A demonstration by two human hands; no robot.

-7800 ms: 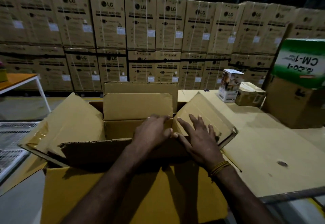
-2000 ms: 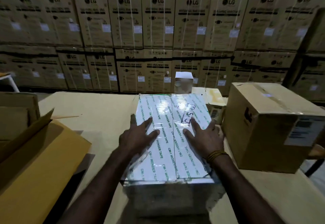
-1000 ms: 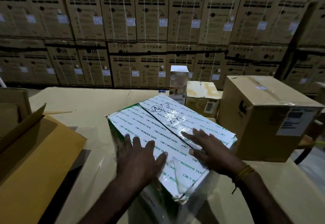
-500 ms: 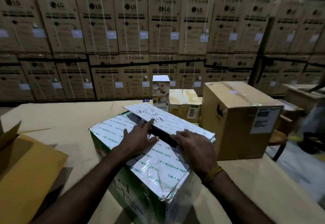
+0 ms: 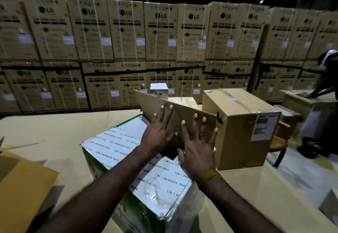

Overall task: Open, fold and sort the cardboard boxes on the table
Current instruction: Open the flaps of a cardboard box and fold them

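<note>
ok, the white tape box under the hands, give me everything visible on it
The tape box is cardboard with a glossy white top printed with repeated green "CM-1 WONDER TAPE", green-and-white sides and torn clear film at the near corner. It sits on the table, corner toward the camera. One top flap is raised, brown inside showing. The left hand and right hand press on it with straight fingers. The other flap lies flat.

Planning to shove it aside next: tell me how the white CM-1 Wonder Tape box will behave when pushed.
The white box probably slides easily, since its wrap looks glossy. Its raised flap seems stiff under both hands. Weight can't be judged.
</note>
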